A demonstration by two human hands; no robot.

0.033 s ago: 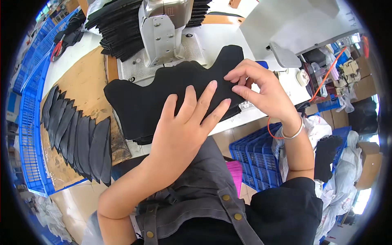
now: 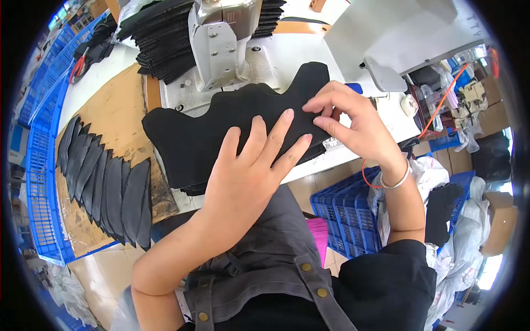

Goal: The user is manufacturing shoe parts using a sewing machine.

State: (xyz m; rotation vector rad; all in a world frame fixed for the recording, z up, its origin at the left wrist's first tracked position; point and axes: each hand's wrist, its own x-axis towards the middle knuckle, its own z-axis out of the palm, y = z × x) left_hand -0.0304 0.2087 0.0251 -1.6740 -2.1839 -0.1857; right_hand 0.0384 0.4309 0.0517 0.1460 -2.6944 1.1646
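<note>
A stack of black, wavy-edged fabric pieces (image 2: 187, 140) lies on the white machine table in front of me. My left hand (image 2: 245, 168) rests flat on the stack's middle, palm down, with its fingers spread. At the stack's right end is my right hand (image 2: 353, 121). Its thumb and forefinger tips touch the black cloth with a gap between them, and the other fingers curl behind. No lifted cloth shows between those tips. Just beyond the stack stands the metal head of a sewing machine (image 2: 218, 55).
Narrow black pieces (image 2: 110, 187) overlap on a brown board (image 2: 105, 99) at the left, beside a blue crate (image 2: 44, 220). More black pieces (image 2: 160, 44) are piled behind. Red-handled scissors (image 2: 78, 67) lie at far left. Another blue crate (image 2: 342, 209) stands below right.
</note>
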